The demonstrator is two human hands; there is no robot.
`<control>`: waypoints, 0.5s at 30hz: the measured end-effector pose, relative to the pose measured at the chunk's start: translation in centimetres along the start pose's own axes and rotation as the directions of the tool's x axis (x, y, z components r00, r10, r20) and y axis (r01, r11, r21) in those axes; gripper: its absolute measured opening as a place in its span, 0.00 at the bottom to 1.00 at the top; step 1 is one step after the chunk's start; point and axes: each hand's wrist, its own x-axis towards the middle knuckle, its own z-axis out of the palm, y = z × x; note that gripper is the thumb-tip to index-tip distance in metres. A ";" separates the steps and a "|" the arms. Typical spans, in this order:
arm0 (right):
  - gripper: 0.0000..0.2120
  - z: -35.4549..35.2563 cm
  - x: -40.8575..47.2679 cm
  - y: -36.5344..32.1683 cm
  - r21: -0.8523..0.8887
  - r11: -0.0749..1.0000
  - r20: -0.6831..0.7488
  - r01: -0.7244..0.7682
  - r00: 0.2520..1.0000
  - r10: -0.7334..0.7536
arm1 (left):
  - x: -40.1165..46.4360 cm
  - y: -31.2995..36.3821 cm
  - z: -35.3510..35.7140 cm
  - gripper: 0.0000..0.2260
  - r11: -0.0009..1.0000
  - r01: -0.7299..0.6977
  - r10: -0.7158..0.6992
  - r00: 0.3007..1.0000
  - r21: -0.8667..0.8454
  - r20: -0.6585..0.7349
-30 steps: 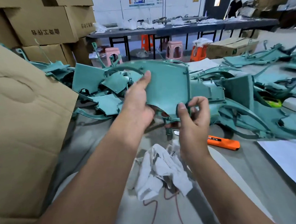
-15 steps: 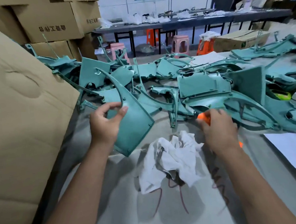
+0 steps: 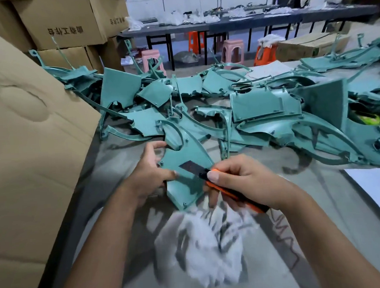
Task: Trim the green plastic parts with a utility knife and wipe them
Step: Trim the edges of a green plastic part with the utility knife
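While a tangled heap of matte teal moulded plastic panels (image 3: 260,109) sprawls across the smooth grey table (image 3: 320,203), a crumpled white cloth (image 3: 208,246) lies nearest. Above it, the left hand (image 3: 149,174) grips one curved green plastic part (image 3: 185,166); the right hand (image 3: 246,180) clamps an orange utility knife (image 3: 226,191), its dark blade flat on that part.
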 end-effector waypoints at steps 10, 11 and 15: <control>0.22 -0.3 2.4 2.0 0.359 0.933 -0.502 0.023 0.847 0.172 | -0.6 -1.9 0.0 0.16 0.883 -0.265 0.142 0.937 -0.387 -0.318; 0.20 0.1 2.5 2.1 0.373 0.927 -0.466 0.037 0.871 0.153 | -0.9 -1.7 0.1 0.16 0.865 -0.292 0.177 0.939 -0.408 -0.295; 0.13 1.1 2.6 2.7 0.387 0.912 -0.364 0.137 0.931 0.014 | -1.7 -0.8 -0.5 0.19 0.829 -0.325 0.252 0.944 -0.455 -0.214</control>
